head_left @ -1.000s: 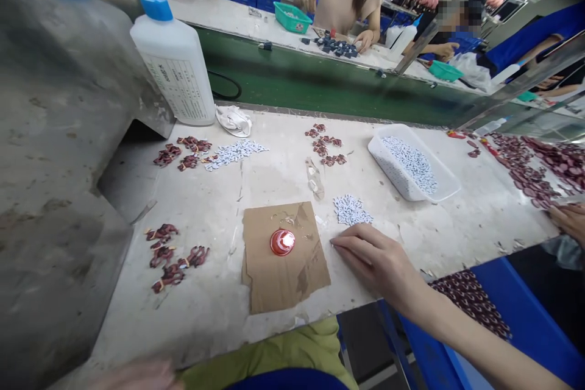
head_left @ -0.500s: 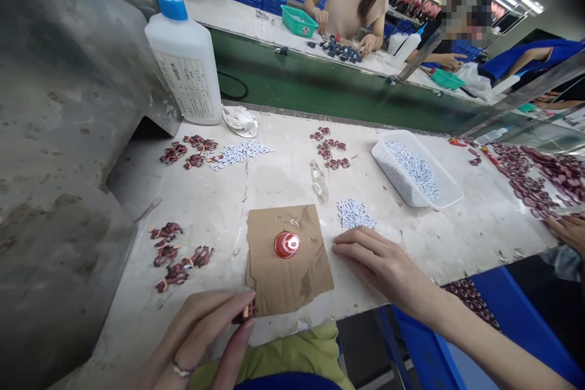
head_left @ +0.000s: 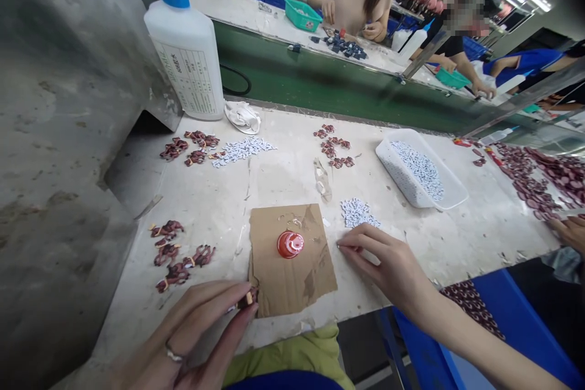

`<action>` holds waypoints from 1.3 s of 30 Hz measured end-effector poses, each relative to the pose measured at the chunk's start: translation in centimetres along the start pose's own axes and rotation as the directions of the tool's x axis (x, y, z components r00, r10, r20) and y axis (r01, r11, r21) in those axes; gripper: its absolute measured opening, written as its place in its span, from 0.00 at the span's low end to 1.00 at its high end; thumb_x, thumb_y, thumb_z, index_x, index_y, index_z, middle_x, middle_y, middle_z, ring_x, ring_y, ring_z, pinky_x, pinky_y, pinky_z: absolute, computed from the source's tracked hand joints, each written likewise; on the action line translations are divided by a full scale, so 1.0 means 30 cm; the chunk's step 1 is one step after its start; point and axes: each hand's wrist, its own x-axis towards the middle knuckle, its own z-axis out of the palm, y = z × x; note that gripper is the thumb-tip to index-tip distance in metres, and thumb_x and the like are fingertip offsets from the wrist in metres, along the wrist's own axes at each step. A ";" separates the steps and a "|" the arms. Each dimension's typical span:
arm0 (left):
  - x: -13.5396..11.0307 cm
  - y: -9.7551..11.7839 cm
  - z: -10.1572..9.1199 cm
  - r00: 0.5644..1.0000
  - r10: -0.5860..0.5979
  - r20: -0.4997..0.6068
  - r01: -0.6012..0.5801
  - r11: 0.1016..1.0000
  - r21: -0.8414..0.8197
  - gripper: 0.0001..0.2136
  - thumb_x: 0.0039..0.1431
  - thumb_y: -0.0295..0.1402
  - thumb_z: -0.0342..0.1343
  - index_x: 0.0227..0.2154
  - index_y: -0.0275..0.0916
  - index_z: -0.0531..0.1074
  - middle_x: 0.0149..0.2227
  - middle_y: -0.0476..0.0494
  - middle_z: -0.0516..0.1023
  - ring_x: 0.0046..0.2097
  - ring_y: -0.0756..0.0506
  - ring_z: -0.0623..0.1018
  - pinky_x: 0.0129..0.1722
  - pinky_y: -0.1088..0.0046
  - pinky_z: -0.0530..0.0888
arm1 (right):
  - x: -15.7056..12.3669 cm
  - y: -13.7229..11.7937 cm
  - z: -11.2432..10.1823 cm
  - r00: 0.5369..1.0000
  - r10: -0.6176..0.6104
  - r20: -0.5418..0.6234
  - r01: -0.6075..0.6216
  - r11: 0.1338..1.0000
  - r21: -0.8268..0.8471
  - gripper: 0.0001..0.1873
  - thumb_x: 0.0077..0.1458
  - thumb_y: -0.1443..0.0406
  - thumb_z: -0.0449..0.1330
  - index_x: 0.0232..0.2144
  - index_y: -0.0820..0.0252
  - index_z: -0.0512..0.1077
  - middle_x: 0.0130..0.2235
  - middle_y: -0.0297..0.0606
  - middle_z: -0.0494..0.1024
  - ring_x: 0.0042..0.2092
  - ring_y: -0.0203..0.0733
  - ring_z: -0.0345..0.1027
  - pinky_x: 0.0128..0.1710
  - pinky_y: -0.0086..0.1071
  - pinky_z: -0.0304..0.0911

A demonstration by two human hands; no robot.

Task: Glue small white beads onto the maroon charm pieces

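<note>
Bare tabletop [head_left: 283, 180] mid-bench; glue bottle [head_left: 187, 55], white tray [head_left: 420, 170] flank.

White worktable [head_left: 283, 186], cardboard sheet [head_left: 292, 262], glue bottle [head_left: 187, 55], plastic tray [head_left: 450, 195]

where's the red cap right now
In the head view the red cap sits mid-table on the cardboard, between the left hand and right hand.

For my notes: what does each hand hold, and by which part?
Left hand: a small dark red piece, pinched by its edges. Right hand: apparently nothing.
</note>
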 end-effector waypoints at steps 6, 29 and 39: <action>0.009 0.014 -0.001 0.996 0.062 0.060 -0.062 0.998 0.011 0.09 0.63 0.23 0.60 0.44 0.41 0.77 0.44 0.54 0.80 0.45 0.58 0.79 0.55 0.89 0.74 | 0.079 -0.069 -0.021 0.997 0.066 0.030 -0.071 0.966 0.247 0.05 0.65 0.69 0.62 0.38 0.55 0.77 0.36 0.35 0.81 0.37 0.38 0.76 0.37 0.32 0.72; 0.013 0.049 0.028 0.995 -0.028 0.097 0.033 0.999 -0.044 0.08 0.64 0.27 0.61 0.44 0.44 0.76 0.41 0.57 0.81 0.39 0.60 0.81 0.51 0.94 0.74 | 0.159 -0.188 -0.006 0.996 -0.087 -0.017 0.087 0.923 0.375 0.09 0.64 0.72 0.62 0.41 0.54 0.79 0.39 0.35 0.82 0.40 0.39 0.78 0.40 0.32 0.74; 0.002 0.078 0.062 0.993 -0.045 0.112 0.059 0.990 -0.125 0.13 0.61 0.23 0.63 0.46 0.44 0.76 0.43 0.57 0.82 0.41 0.58 0.82 0.49 0.89 0.78 | 0.096 -0.274 0.033 0.999 -0.038 0.028 0.011 0.763 0.646 0.06 0.62 0.71 0.65 0.39 0.56 0.79 0.39 0.36 0.83 0.39 0.38 0.78 0.40 0.33 0.76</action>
